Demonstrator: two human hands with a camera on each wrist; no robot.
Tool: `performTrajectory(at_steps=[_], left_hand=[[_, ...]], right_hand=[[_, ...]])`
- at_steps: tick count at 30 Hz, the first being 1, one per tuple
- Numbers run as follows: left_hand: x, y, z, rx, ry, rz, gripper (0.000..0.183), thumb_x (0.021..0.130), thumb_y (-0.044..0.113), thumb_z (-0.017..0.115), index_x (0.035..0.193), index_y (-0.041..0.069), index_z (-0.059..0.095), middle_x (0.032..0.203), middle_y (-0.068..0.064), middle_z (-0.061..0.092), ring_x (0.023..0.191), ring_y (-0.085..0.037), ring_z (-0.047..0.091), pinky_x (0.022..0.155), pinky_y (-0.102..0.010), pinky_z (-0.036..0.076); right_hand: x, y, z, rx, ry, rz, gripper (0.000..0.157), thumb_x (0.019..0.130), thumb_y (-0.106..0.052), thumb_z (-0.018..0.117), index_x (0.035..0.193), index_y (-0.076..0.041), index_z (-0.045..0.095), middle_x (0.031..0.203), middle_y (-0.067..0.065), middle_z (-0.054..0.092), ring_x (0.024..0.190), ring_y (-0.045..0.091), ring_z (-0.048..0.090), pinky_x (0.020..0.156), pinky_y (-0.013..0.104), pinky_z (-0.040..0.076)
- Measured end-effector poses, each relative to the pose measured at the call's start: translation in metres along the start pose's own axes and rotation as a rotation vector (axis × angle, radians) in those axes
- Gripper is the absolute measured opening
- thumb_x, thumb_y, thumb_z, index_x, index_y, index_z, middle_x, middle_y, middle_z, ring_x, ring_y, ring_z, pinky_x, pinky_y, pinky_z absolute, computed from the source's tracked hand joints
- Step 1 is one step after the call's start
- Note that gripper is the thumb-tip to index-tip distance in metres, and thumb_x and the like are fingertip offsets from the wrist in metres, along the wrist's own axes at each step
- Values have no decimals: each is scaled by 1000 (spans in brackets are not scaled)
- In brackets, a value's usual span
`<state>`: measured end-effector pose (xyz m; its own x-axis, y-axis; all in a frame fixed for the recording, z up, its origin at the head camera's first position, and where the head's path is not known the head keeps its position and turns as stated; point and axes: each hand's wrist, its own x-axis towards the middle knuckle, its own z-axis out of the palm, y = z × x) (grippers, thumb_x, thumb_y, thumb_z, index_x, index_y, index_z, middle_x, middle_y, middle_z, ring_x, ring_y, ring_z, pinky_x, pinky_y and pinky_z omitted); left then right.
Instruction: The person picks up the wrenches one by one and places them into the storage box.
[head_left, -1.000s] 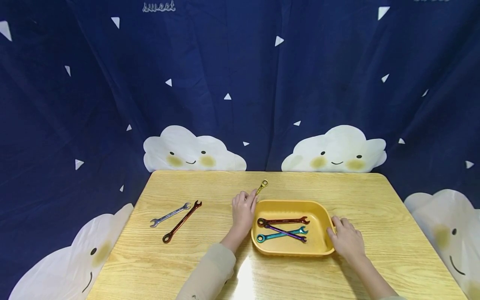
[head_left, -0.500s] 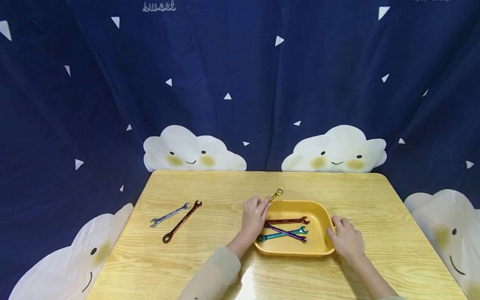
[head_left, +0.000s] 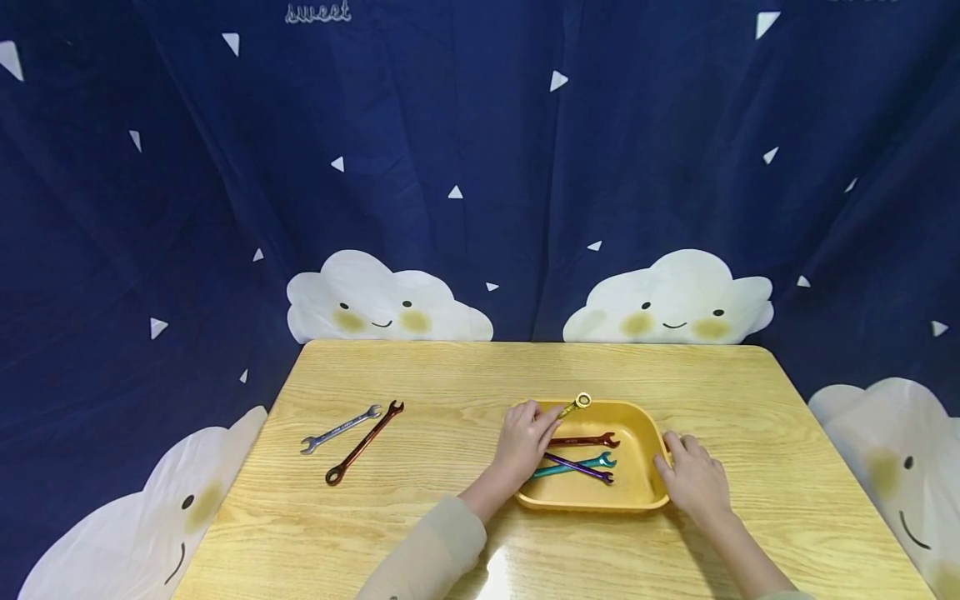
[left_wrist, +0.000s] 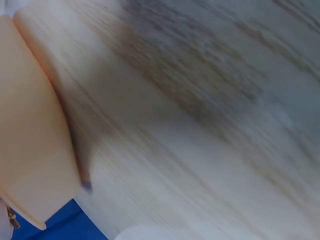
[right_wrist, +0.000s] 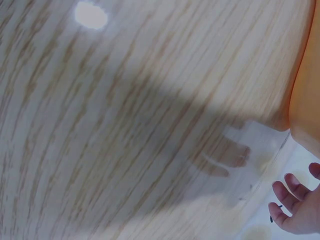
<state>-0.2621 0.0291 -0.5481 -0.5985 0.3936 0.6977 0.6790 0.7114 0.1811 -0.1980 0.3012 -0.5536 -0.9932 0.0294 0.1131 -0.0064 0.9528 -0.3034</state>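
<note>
In the head view my left hand holds a gold ratcheting wrench over the left side of a yellow plastic bin. Its ring end sticks out past the fingers; the rest is hidden by the hand. Inside the bin lie a red wrench, a teal wrench and a purple wrench, their left ends covered by my left hand. My right hand grips the bin's right rim, thumb over the edge. In the right wrist view its fingers show loosely bent near the bin wall.
On the left of the wooden table lie a silver open-end wrench and a dark red ratcheting wrench, close together. A dark blue curtain with cloud prints hangs behind the table.
My left hand has carried the gold wrench rightward and slightly nearer, from beside the bin's left edge to over it. My right hand and the bin have stayed put.
</note>
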Motion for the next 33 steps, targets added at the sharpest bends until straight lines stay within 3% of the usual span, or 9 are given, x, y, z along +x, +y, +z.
performTrajectory(at_steps=[9, 18, 33], left_hand=[[-1, 10, 1, -17, -43, 64, 22, 83, 26, 65, 105, 23, 69, 80, 3, 50, 72, -9, 48, 66, -24, 36], [-2, 20, 1, -34, -145, 146, 23, 85, 27, 62, 107, 22, 68, 76, 5, 47, 67, -8, 42, 65, -21, 30], [-4, 32, 4, -26, -289, 262, 26, 89, 31, 56, 113, 25, 65, 79, 8, 49, 70, -3, 45, 69, -18, 34]], right_hand=[[0, 0, -1, 2, 4, 1, 41, 94, -31, 41, 126, -5, 42, 116, 26, 46, 103, 46, 46, 77, 62, 34], [0, 0, -1, 0, 5, -1, 40, 93, -31, 41, 124, -5, 42, 116, 25, 45, 104, 46, 45, 77, 61, 34], [-1, -1, -1, 3, 16, 1, 41, 93, -31, 42, 125, -5, 43, 116, 25, 45, 103, 46, 45, 76, 60, 35]])
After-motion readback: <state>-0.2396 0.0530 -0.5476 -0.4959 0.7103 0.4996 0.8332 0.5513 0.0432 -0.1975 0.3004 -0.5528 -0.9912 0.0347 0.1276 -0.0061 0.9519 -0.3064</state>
